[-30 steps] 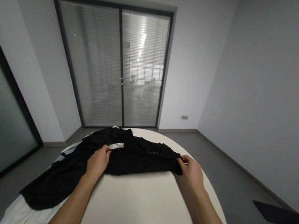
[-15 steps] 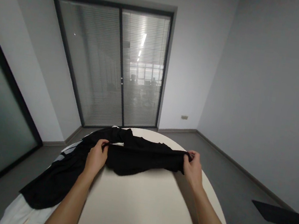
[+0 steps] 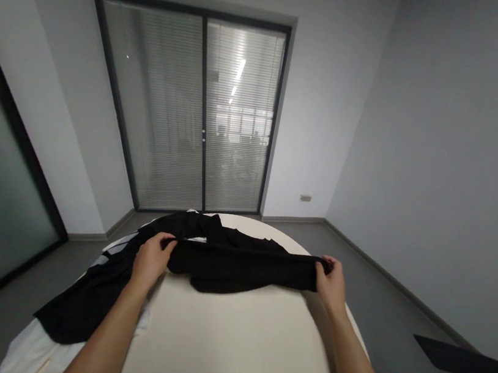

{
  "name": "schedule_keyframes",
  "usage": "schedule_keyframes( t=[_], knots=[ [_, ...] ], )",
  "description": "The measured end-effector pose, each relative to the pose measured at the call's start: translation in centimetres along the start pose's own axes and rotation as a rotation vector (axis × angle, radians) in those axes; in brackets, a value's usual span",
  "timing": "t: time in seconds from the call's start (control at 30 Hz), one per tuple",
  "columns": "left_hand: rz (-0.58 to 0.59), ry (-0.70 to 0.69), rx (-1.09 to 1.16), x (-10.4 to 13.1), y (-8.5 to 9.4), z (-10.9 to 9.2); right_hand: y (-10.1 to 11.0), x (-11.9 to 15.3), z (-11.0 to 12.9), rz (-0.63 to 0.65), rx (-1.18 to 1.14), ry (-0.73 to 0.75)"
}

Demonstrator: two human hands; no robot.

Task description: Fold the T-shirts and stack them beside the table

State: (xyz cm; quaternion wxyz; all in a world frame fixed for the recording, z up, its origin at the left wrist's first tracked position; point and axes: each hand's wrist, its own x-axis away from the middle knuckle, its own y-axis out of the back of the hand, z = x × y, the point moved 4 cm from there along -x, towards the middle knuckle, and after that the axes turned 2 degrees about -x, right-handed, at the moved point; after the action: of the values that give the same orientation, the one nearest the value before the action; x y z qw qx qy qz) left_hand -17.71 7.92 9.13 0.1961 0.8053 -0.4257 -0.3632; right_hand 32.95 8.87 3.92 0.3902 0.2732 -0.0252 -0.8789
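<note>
My left hand [image 3: 150, 261] and right hand [image 3: 332, 284] pinched opposite ends of the black cloth [image 3: 242, 266], stretched over the tabletop [image 3: 227, 344]; uneven pulling could have slipped one end loose, crumpling it.

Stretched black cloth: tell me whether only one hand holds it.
No, the left hand and right hand each grip an end of the stretched black cloth.

Near tabletop [image 3: 227, 344] — free | ahead — black garment [image 3: 242, 266] | left: piled clothes [image 3: 81, 308]
</note>
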Motion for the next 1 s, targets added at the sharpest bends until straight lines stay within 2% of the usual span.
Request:
schedule_keyframes(
  t=[0.13,0.27,0.33,0.43,0.5,0.67,0.8,0.9,1.0],
  knots=[
    [-0.061,0.026,0.098,-0.6,-0.3,0.4,0.1,-0.1,0.0,-0.005,0.002,-0.043],
    [-0.082,0.033,0.227,-1.3,-0.5,0.2,0.7,-0.1,1.2,0.048,-0.092,-0.034],
    [-0.035,0.025,0.281,-1.3,-0.6,-0.1,0.6,0.0,2.3,0.117,-0.127,-0.024],
    [0.096,-0.014,0.319,-0.7,-0.5,-0.7,0.4,0.2,4.0,0.268,-0.095,-0.013],
    [0.228,-0.041,0.326,0.3,-0.1,-1.1,0.5,0.3,5.0,0.406,-0.042,0.005],
    [0.710,-0.110,0.235,4.1,2.6,-1.2,2.7,1.0,5.4,0.821,0.086,0.008],
    [0.925,-0.015,0.041,7.1,5.0,0.0,5.0,4.0,4.7,1.297,0.209,-0.037],
    [1.172,0.058,-0.101,9.8,5.2,0.6,6.2,7.1,4.2,1.585,0.302,-0.136],
    [1.471,0.151,-0.150,12.5,4.6,0.6,7.1,9.5,4.4,1.730,0.381,-0.297]
  ],
)
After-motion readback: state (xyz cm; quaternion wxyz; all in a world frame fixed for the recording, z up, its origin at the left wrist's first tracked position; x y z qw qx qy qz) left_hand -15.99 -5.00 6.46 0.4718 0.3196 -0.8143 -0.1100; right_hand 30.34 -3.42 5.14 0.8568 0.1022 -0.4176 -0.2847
